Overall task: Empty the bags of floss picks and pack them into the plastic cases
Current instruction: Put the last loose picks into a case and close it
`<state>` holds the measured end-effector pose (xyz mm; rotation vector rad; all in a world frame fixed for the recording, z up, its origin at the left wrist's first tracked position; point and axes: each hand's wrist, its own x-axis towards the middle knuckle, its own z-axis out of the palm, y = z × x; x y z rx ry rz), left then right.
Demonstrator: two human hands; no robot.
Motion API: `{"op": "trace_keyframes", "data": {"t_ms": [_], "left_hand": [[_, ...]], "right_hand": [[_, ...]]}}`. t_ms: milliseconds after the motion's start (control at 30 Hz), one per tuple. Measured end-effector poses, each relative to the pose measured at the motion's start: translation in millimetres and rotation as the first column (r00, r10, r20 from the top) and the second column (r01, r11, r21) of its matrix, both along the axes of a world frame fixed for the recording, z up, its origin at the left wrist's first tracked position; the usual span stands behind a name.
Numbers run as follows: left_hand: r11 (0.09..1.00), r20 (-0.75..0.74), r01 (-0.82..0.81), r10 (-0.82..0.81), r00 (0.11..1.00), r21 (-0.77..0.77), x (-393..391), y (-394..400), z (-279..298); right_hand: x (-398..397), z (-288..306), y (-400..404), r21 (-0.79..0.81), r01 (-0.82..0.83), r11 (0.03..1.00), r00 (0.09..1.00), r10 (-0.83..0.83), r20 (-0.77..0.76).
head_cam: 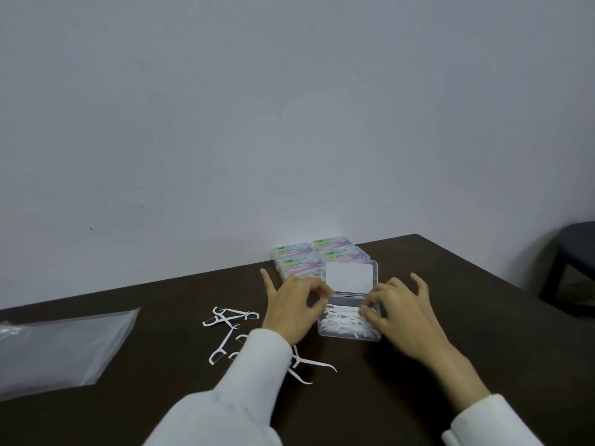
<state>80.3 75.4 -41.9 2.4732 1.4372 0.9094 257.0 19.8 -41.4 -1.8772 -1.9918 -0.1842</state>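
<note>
Left hand (294,309) and right hand (397,309), fingers curled, pinching floss picks (346,323) inside open case (349,333). Loose picks (230,320) at eight o'clock, empty bag (61,346) at nine.

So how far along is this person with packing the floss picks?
Done: four closed cases sit stacked by the wall, and a flat clear bag lies at the left, seemingly emptied. In hand: the open case holds picks, with the left hand and right hand arranging them. Left: loose picks on the table, then closing the lid.
</note>
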Motion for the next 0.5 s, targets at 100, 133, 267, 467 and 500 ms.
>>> {"op": "trace_keyframes", "data": {"t_ms": [100,133,267,467,500], "left_hand": [[0.997,0.062,0.046,-0.042,0.997,-0.059,-0.9,-2.6,1.7],[0.995,0.09,0.062,-0.055,0.994,-0.074,-2.0,-2.5,1.9],[0.986,0.149,0.102,-0.081,0.985,-0.134,-15.0,-2.8,3.8],[0.981,0.155,0.072,-0.044,0.987,-0.178,-66.6,-7.9,2.3],[0.982,0.149,0.051,-0.024,0.989,-0.181,-77.9,-9.1,0.9]], "right_hand": [[-2.1,-0.1,-1.5,0.021,-0.024,0.999,1.0,0.024,0.017],[-3.2,-0.4,-2.4,0.03,-0.039,0.999,0.999,0.038,0.018],[-9.9,0.6,-5.1,0.085,-0.112,0.99,0.994,0.112,0.009],[-33.3,3.8,-13.7,0.095,-0.304,0.948,0.95,0.309,-0.049],[-38.8,4.3,-16.6,0.085,-0.335,0.938,0.94,0.34,-0.042]]}}
